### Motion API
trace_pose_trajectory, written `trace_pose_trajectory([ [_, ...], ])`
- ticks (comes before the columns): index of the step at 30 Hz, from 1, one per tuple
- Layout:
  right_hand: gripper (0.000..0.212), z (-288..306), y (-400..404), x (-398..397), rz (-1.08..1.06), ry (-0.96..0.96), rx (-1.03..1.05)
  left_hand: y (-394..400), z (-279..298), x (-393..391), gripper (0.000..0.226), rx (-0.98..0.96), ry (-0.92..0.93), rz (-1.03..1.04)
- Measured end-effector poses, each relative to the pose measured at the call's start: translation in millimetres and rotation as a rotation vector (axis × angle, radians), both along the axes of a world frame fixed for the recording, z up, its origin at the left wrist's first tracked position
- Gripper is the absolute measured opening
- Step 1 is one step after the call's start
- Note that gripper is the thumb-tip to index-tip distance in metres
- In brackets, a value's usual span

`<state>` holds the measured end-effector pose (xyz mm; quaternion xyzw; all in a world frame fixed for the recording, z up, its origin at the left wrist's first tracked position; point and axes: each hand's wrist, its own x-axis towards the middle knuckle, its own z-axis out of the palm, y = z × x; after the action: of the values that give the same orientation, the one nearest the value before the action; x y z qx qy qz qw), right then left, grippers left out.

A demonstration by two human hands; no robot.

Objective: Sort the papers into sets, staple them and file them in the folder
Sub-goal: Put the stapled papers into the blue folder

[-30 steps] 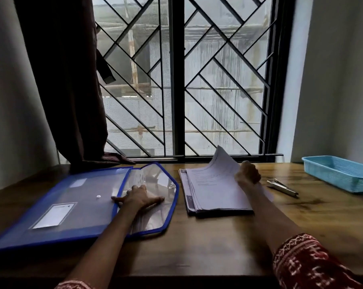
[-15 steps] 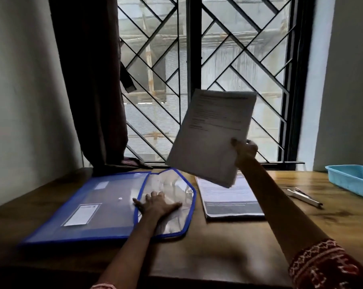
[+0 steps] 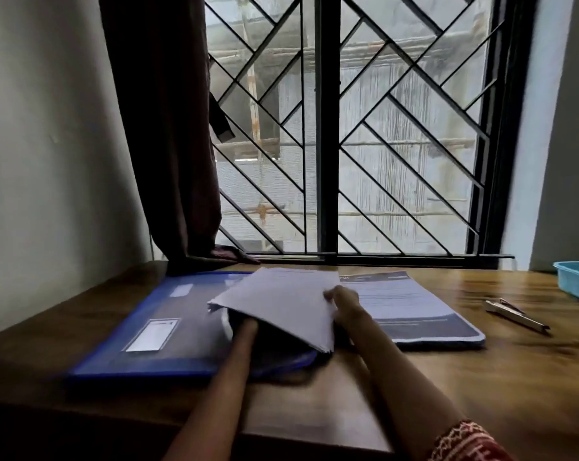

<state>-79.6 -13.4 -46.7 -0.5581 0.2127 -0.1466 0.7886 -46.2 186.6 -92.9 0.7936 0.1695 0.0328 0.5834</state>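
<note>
A blue plastic folder (image 3: 142,327) lies on the left of the wooden desk, its flap folded out to the right. My right hand (image 3: 343,302) grips a white set of papers (image 3: 281,301) by its right edge and holds it low over the flap. Under those sheets my left forearm runs in; my left hand (image 3: 248,327) is almost wholly hidden by them, on the flap. To the right lies a stack of papers (image 3: 411,307) with a dark-banded sheet on top. A metal stapler (image 3: 514,316) rests further right.
A light blue tray (image 3: 577,281) stands at the desk's right edge. A dark curtain (image 3: 168,144) hangs at the back left, down to the desk. A barred window fills the back wall. The wooden desk (image 3: 481,377) runs to a near edge below my forearms.
My right hand lifted a set of papers off the stack, raised it high, then brought it down leftward over the folder's flap. My left hand stayed on the flap and is now covered.
</note>
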Motion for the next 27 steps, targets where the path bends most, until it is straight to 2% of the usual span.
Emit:
trace_pose_trajectory([
  [1, 0.01, -0.5, -2.7, 0.7, 0.01, 0.05, -0.104, 11.3, 21.5, -7.4, 0.027, -0.365, -0.135, -0.252],
  [2, 0.007, -6.5, -4.7, 4.7, -0.018, 0.091, -0.216, 9.7, 32.2, -16.6, 0.027, -0.368, -0.011, -0.208],
  [3, 0.009, -10.7, -6.4, 8.2, -0.015, 0.115, -0.29, 20.2, 47.2, -8.4, 0.029, -0.437, -0.038, -0.016],
  [4, 0.01, -10.7, -4.2, 7.8, -0.012, 0.118, -0.341, 22.3, 42.7, 0.8, 0.031, -0.398, -0.137, 0.09],
  [6, 0.014, -9.7, 0.4, 4.1, -0.025, 0.102, -0.433, 40.2, 53.6, -9.2, 0.028, -0.476, -0.088, 0.082],
  [7, 0.023, -9.4, 1.7, 3.6, -0.031, 0.102, -0.475, 49.3, 54.4, -7.7, 0.036, -0.457, -0.054, -0.004],
  [9, 0.036, -6.8, 2.8, 1.1, -0.011, 0.097, -0.528, 58.0, 62.8, -5.2, 0.035, -0.192, -0.01, -0.144],
  [11, 0.038, -3.1, 1.0, -1.1, 0.073, 0.059, -0.506, 60.8, 64.6, -4.3, 0.027, 0.196, -0.001, -0.287],
  [13, 0.028, 2.1, -0.9, -3.9, 0.19, -0.02, -0.401, 53.4, 57.9, -6.2, 0.023, 0.491, -0.025, -0.401],
  [14, 0.018, 6.9, -0.4, -8.3, 0.233, -0.043, -0.364, 48.3, 51.0, -6.1, 0.024, 0.573, -0.034, -0.436],
  [16, 0.006, 10.8, -0.4, -11.3, 0.297, -0.051, -0.364, 39.9, 44.0, -9.2, 0.031, 0.664, -0.056, -0.452],
  [19, 0.022, 17.5, -3.7, -16.2, 0.385, 0.002, -0.454, 36.4, 49.4, -15.3, 0.033, 0.739, -0.04, -0.457],
  [22, 0.013, 30.1, -15.6, -10.3, 0.385, 0.011, -0.562, 39.9, 53.7, -7.9, 0.026, 0.812, 0.028, -0.388],
  [24, 0.018, 41.9, -23.0, -7.7, 0.379, 0.022, -0.658, 39.4, 49.3, 4.3, 0.024, 0.895, 0.051, -0.343],
  [27, 0.029, 62.7, -26.3, -15.6, 0.388, 0.051, -0.751, 30.8, 52.9, -2.9, 0.067, 0.941, 0.042, -0.314],
])
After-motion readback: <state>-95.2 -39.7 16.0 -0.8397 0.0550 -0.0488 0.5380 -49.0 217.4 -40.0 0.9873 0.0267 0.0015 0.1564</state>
